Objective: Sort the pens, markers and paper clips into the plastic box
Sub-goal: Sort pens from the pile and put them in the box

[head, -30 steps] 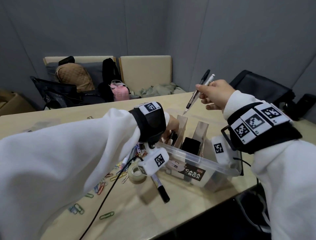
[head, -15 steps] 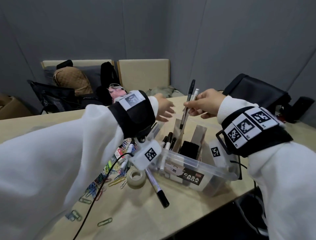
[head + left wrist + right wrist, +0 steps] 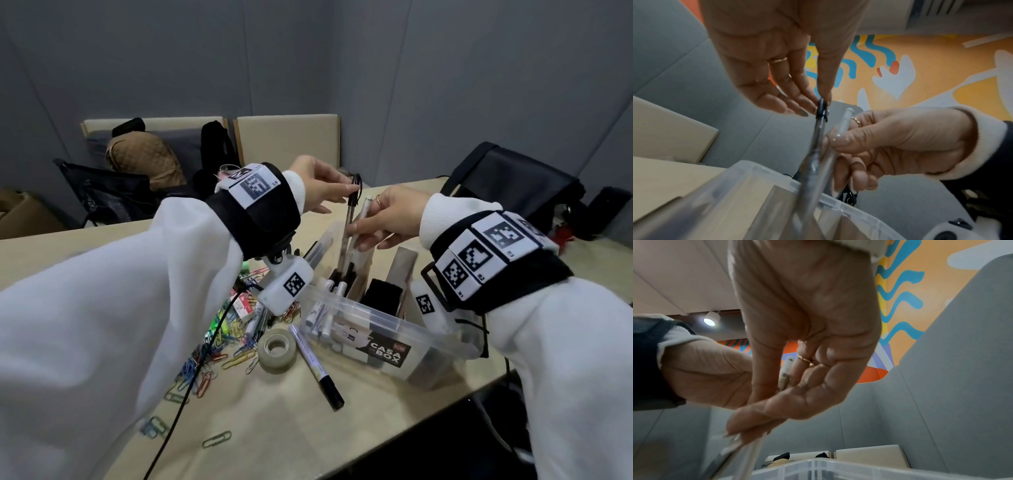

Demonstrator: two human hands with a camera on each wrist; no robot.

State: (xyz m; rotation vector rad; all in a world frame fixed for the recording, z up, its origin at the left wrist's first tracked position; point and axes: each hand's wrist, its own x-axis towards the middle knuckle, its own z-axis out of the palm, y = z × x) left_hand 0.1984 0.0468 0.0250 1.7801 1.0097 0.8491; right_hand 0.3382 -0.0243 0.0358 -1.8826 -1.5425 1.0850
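A clear plastic box with cardboard dividers stands on the table, several markers upright in its left compartment. Above it my left hand pinches the black cap of a clear-barrelled pen; the left wrist view shows that hand on the same pen. My right hand grips a white pen beside it, and the black-capped pen's barrel lies against its fingers. Both pens point down into the box. In the right wrist view the white pen sits between thumb and fingers.
A black-capped marker and a tape roll lie left of the box. Several coloured paper clips, more pens and a small carton are scattered further left. Chairs with bags stand behind the table; its near edge is close.
My left hand rose out of the box and took the top of the black-capped pen. My right hand lowered both pens toward the box.
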